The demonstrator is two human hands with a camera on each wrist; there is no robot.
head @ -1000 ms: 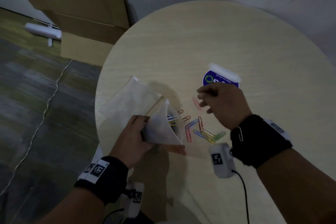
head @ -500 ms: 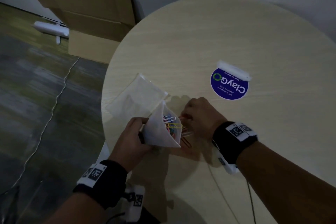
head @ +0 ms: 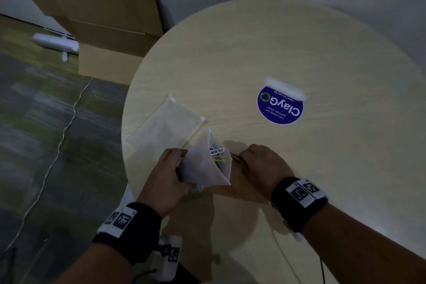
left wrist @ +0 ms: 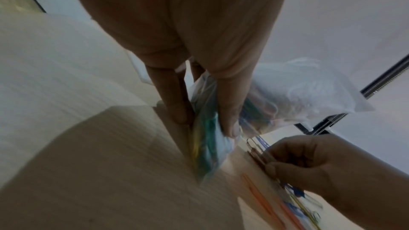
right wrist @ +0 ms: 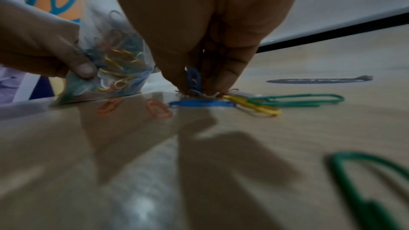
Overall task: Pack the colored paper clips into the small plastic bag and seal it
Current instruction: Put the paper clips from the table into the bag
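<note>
1. Bag (head: 205, 163) is pinched low in my left hand (head: 166, 175), mouth up and open, so clips drop in.
2. My right hand (head: 260, 163) pinches loose clips (right wrist: 294, 100) off the table (head: 299, 41), right beside the bag for a short carry.

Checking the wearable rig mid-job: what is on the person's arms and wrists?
Bare forearms, no sleeves. Each wrist wears a black band: left wristband, right wristband. Both carry white tags with black square codes. A small white camera unit hangs under each wrist, with a thin cable trailing from the right one.
</note>
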